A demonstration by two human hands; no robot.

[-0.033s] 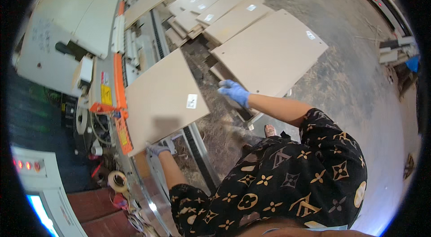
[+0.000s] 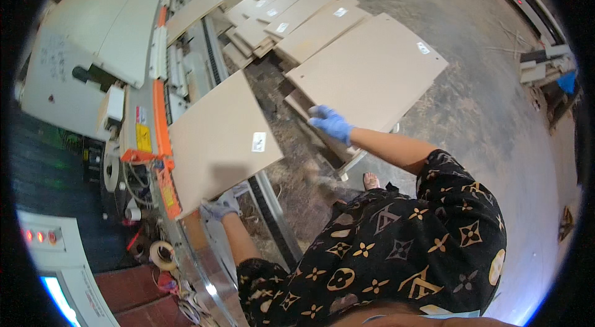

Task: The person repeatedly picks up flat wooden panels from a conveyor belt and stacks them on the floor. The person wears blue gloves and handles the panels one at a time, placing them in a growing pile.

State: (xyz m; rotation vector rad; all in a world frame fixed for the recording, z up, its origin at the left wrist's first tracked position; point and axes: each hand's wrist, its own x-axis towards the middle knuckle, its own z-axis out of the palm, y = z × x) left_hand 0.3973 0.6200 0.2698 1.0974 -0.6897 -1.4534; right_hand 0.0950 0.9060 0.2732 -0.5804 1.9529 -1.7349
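A flat beige panel (image 2: 224, 132) with a white label lies on the edge of a long machine, against its orange guide strip. At the panel's near corner is my left hand (image 2: 221, 207), gloved, its fingers stretched out against the edge. My right hand (image 2: 330, 124), in a blue glove, hovers by the near left side of a stack of similar panels (image 2: 375, 73). Its fingers are apart and hold nothing. Small dark holes show near the corners of the stack's top panel, which also bears a white label.
More labelled panels (image 2: 322, 30) lie in overlapping stacks farther off. Another panel (image 2: 195, 11) rests farther along the machine. Rolls of tape (image 2: 162, 254) and a control box with red lights (image 2: 46, 237) stand at the near left. Offcuts (image 2: 542, 70) are piled at the far right.
My left hand has drawn back a little from the panel's edge, and more of it shows. My right hand has shifted slightly to the right, its fingers lifting. The view has moved slightly.
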